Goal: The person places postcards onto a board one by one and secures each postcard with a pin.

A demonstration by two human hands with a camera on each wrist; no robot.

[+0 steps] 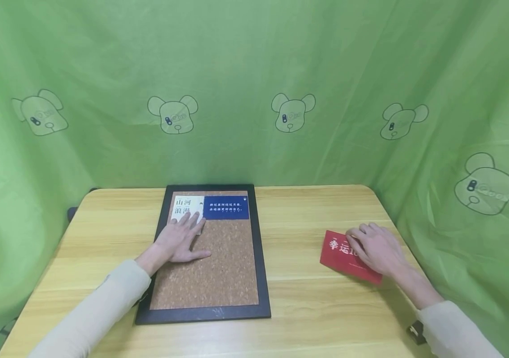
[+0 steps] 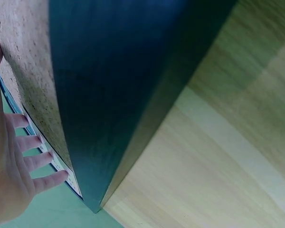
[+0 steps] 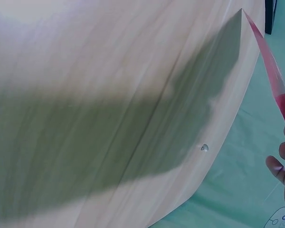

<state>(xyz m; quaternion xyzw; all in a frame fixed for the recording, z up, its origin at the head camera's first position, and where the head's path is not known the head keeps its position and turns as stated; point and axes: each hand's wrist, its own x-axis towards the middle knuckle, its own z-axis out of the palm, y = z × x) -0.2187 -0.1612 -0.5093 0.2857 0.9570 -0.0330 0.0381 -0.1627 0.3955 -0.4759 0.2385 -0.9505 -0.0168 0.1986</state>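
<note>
My left hand (image 1: 182, 239) lies with fingers spread on a black-framed cork board (image 1: 218, 271). Its fingertips rest on a white card (image 1: 182, 203) with dark characters, near the board's top left. Beside that card is a blue card (image 1: 226, 209) with white writing, with a small pale spot at its upper right corner. My right hand (image 1: 377, 248) pinches a red card (image 1: 341, 256) with white lettering to the right of the board. In the right wrist view the red card (image 3: 270, 66) stands tilted, with one corner at the tabletop; several fingers (image 3: 278, 167) show beside it.
The board lies on a light wooden table (image 1: 299, 303). A small shiny clear bit (image 3: 204, 147) sits near the table edge in the right wrist view. Green curtains (image 1: 236, 49) printed with bear heads surround the table at the back and sides.
</note>
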